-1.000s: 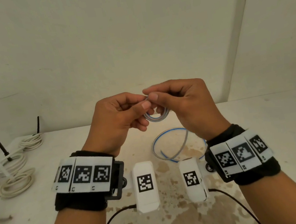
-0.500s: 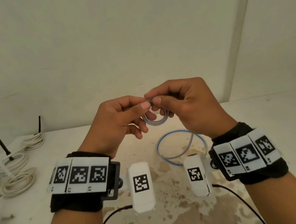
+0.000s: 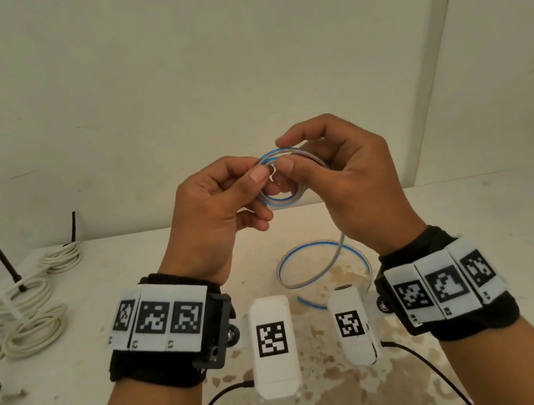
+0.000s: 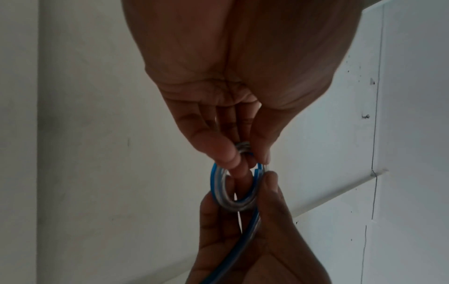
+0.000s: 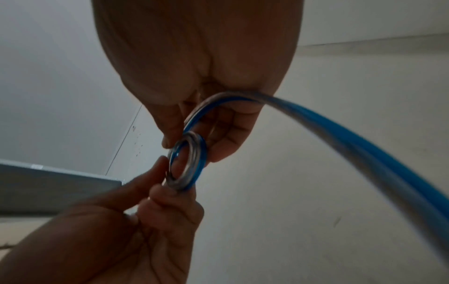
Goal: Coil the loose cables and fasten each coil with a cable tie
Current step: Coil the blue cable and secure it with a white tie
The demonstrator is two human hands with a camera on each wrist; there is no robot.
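Observation:
A thin blue-and-grey cable is wound into a small coil (image 3: 281,197) held in the air above the table. My left hand (image 3: 249,184) pinches the coil's left side between thumb and fingers (image 4: 226,153). My right hand (image 3: 290,160) pinches its right side, a fresh turn arching over the top (image 5: 194,119). The cable's loose length (image 5: 340,138) runs under the right palm and drops to a wide loop (image 3: 321,274) lying on the table. No cable tie shows in either hand.
Several white coiled cables (image 3: 31,327) lie at the table's left, some with black ties or ends (image 3: 6,265) sticking up. The stained white table (image 3: 489,238) meets a plain wall behind. Black leads (image 3: 418,363) run from the wrist cameras.
Both hands have lifted the small coil slightly. My right hand has swung another turn of cable up and over the coil, and the loop on the table has shifted.

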